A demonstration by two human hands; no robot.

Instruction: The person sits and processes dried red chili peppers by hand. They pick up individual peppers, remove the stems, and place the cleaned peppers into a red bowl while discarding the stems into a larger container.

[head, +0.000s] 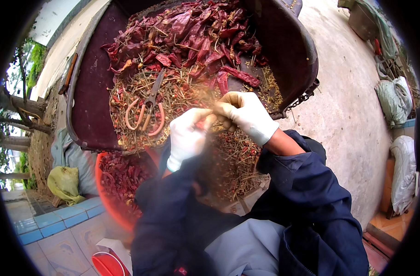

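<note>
Both my hands wear white gloves with tan-stained fingertips, and they meet over the near edge of a maroon metal cart bed (92, 103). My left hand (190, 134) is curled around a small red piece, apparently dried chili, mostly hidden by its fingers. The fingers of my right hand (246, 115) are bent and touch the left fingertips; whatever lies between them is blurred. Beyond them rises a heap of dried red chili peppers (182, 38). Metal scissors (150, 100) with reddish handles lie on loose stems and seeds (127, 86), left of my hands.
An orange-red basin (101, 186) of dried chilies stands below the bed at left. Stems and red bits (236, 162) lie beneath my hands. A chain (299, 100) hangs at the bed's right corner. Filled sacks (394, 100) stand far right; a red bucket (108, 264) is lower left.
</note>
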